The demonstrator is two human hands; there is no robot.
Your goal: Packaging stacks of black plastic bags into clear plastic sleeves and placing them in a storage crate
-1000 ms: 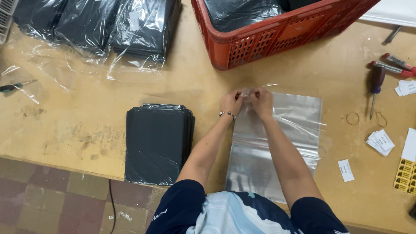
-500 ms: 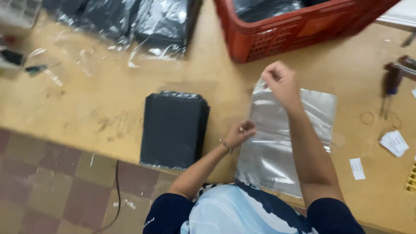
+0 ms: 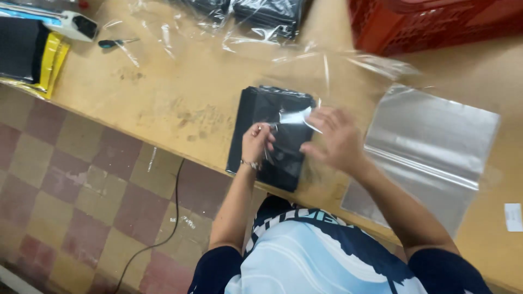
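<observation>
- Your shirt (image 3: 305, 256) is short-sleeved — pale blue and white across the chest, with wavy bands running through it.
- Both sleeves (image 3: 215, 272) are dark navy, ending above the elbow, and a navy panel with white markings sits near the collar.
- Your left hand (image 3: 256, 142) has a thin bracelet (image 3: 249, 164) at the wrist — beaded, silvery.
- Your right hand (image 3: 333, 139) and its forearm are bare, with nothing worn at that wrist.

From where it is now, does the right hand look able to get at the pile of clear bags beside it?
Probably yes. The right hand hovers over the black stack, and the pile of clear bags lies flat on the table just to its right, with nothing between them. The hand may be pinching a clear film, hard to tell.
</observation>
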